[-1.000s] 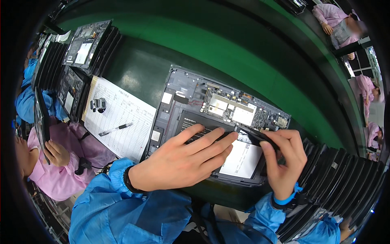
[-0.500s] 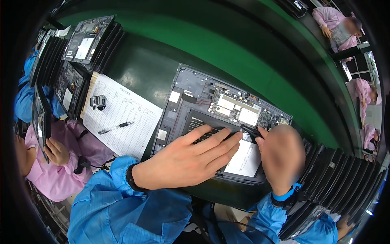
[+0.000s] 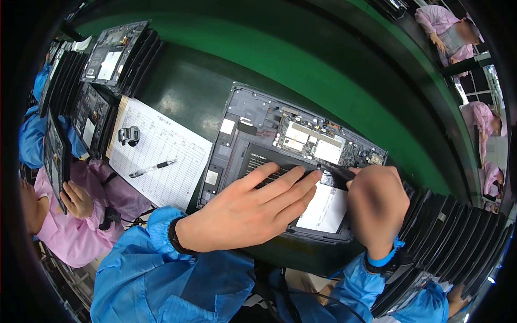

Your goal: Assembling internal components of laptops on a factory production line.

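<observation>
So, how do the hands sit?

Left hand (image 3: 249, 220) lies unclenched, fingertips on the black battery (image 3: 269, 159); right hand (image 3: 377, 207), its back blurred, pinches a slim dark piece (image 3: 336, 173) at the battery's upper edge.

Any danger?

If that piece slips, it might scratch the circuit board (image 3: 349, 155) just beyond; heavy pressing could dent the battery.

And around?

An opened device (image 3: 250, 101) houses both, lying on the green desk (image 3: 183, 81).

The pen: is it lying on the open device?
No, the pen lies on the paper sheet, to the left of the open device.
</observation>
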Demonstrator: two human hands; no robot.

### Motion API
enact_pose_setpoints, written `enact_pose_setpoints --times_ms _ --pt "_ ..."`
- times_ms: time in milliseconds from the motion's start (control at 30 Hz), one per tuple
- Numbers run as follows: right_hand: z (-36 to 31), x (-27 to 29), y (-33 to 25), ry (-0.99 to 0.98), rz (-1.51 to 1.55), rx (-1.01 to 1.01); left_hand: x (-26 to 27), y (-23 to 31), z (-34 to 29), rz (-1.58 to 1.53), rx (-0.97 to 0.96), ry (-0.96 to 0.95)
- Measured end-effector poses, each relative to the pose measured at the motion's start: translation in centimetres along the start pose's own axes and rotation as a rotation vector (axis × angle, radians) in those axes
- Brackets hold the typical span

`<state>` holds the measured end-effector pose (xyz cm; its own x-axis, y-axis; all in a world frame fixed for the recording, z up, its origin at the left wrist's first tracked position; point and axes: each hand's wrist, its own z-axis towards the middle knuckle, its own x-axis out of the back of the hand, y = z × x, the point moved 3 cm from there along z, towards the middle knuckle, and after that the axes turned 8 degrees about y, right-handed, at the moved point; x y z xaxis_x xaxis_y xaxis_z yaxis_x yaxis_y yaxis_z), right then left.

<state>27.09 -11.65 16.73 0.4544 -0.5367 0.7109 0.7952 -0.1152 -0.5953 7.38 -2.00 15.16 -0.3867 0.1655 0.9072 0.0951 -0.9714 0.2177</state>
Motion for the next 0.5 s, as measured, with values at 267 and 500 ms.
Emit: enact_pose_setpoints --times_ms 267,500 --pt "1.2 0.9 -0.3 -0.2 0.089 -0.377 -0.1 0.1 0.2 -0.036 0.013 0.029" --pt "2.2 0.3 -0.8 -0.299 0.034 -0.351 -0.2 0.0 0.1 -0.075 0.023 0.044"
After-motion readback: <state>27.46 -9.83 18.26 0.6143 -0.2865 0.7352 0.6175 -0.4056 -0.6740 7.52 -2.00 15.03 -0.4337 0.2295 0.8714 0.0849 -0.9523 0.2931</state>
